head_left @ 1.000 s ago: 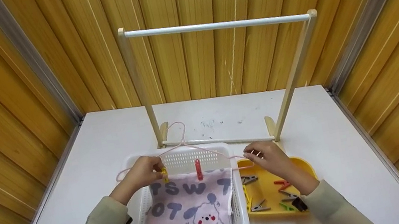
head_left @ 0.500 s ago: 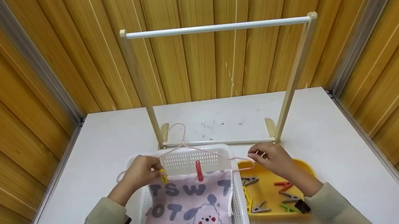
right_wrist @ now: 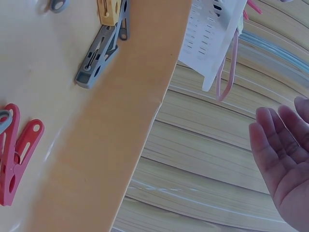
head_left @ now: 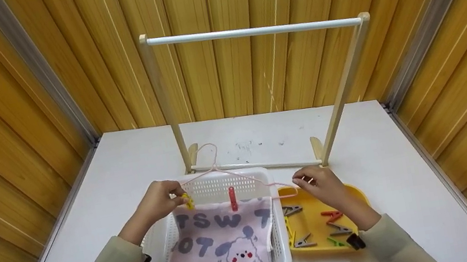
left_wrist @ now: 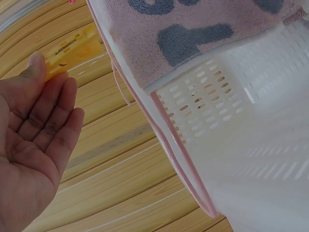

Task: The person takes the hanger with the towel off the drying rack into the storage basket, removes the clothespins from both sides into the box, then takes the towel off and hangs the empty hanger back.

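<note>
My left hand [head_left: 158, 204] pinches a yellow clothespin [head_left: 188, 200] between thumb and forefinger. The clothespin [left_wrist: 72, 53] points toward the towel's top edge and the hanger beside it in the left wrist view. A pink towel [head_left: 201, 250] with grey letters and a dog's face hangs over the bottom bar of a pink wire hanger [head_left: 241, 176]. Near the middle of its top edge a red clothespin [head_left: 233, 199] is clipped. My right hand [head_left: 318, 181] is beside the hanger's right end, fingers loosely bent and holding nothing. In the right wrist view, the hanger's end [right_wrist: 226, 92] shows apart from the fingers.
A white perforated basket [head_left: 285, 255] stands beneath the towel. To its right, a yellow tray [head_left: 309, 218] holds several grey, red, green and yellow clothespins. Behind stands a wooden rack with a white top bar [head_left: 252, 31]. Wood-patterned walls enclose the white table [head_left: 126, 168].
My left hand has drawn up and left, lifting the yellow clothespin away from the towel's top edge and tilting it. The right hand has shifted slightly right from the hanger's end.
</note>
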`<state>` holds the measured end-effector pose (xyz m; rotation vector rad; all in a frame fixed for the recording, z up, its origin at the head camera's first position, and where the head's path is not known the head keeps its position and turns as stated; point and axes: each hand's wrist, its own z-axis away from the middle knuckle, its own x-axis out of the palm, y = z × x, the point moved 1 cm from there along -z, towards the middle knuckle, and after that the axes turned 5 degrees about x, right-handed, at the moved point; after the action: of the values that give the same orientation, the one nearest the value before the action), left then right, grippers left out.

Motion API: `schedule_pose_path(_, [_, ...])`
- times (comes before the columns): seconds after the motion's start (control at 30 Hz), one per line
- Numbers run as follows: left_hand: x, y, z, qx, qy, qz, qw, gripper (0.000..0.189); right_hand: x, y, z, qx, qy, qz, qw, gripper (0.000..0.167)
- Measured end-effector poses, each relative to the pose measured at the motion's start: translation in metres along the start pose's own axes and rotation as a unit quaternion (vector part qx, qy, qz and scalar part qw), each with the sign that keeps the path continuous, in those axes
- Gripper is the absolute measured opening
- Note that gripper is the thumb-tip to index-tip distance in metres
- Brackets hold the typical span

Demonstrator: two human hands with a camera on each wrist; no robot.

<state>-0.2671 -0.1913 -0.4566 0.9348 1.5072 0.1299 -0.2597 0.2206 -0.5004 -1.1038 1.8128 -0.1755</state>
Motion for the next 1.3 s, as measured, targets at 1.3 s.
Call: schedule_pose_path(1.3, [0.023, 0.070, 0.011, 0.062, -0.004, 0.083, 0.9946, 0.029, 0.004, -0.059, -0.001, -0.036, -0.054, -0.057, 0.9963, 0.030])
